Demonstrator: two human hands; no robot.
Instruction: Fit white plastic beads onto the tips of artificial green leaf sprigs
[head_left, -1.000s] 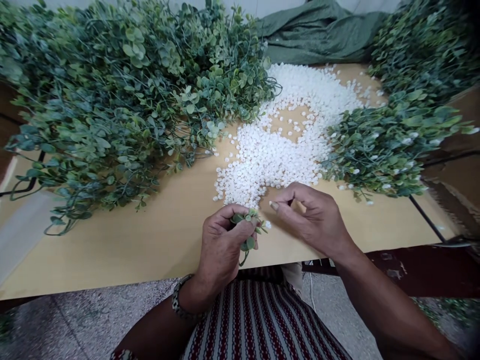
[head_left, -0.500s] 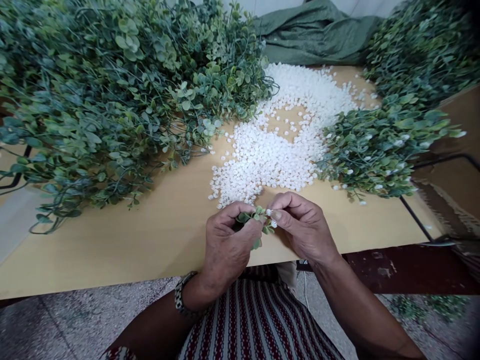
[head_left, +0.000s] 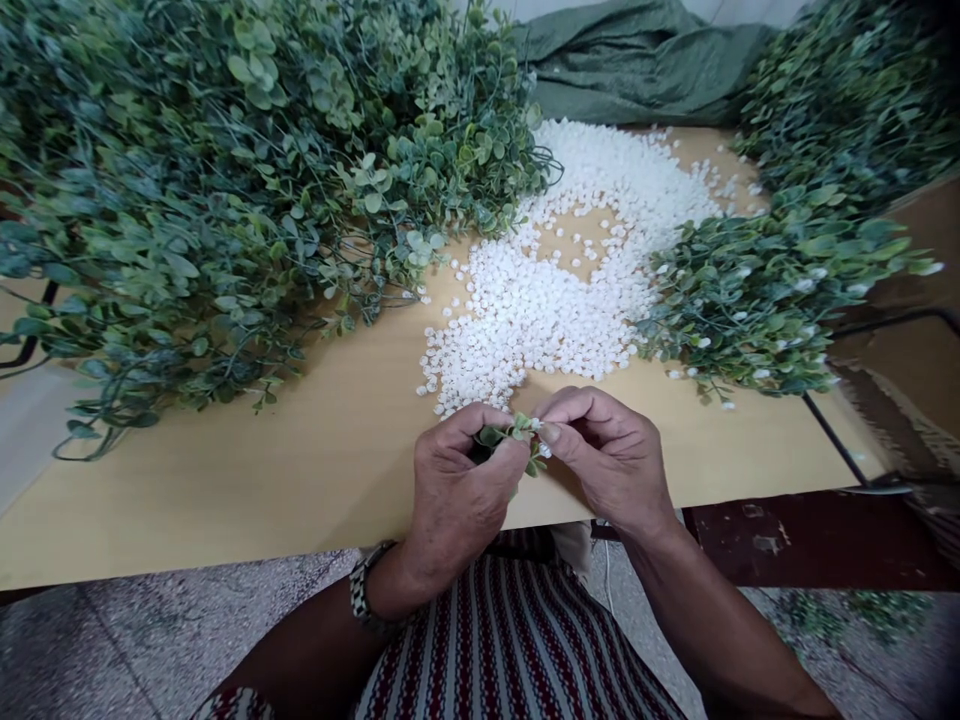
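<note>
Near the table's front edge, my left hand (head_left: 465, 490) is closed on a green artificial leaf sprig (head_left: 521, 428), pinching it between thumb and forefinger. My right hand (head_left: 611, 455) meets it from the right, thumb and forefinger pinched around a small white bead-like flower piece (head_left: 535, 424) at the sprig's tip. Another white piece (head_left: 545, 451) shows just below on the sprig. Part of the stem is hidden inside my left hand. Just beyond my hands spreads a heap of loose white pieces (head_left: 555, 310).
A large pile of artificial greenery (head_left: 247, 190) covers the table's left and back. Sprigs with white tips (head_left: 765, 290) lie to the right, with more greenery (head_left: 840, 110) behind. A green cloth sack (head_left: 637, 65) rests at the back. A cardboard box (head_left: 907, 370) stands at the right edge.
Both hands keep nearly the same place and grip. My right fingers have shifted very slightly against the sprig's tip; the view has tilted a little.
</note>
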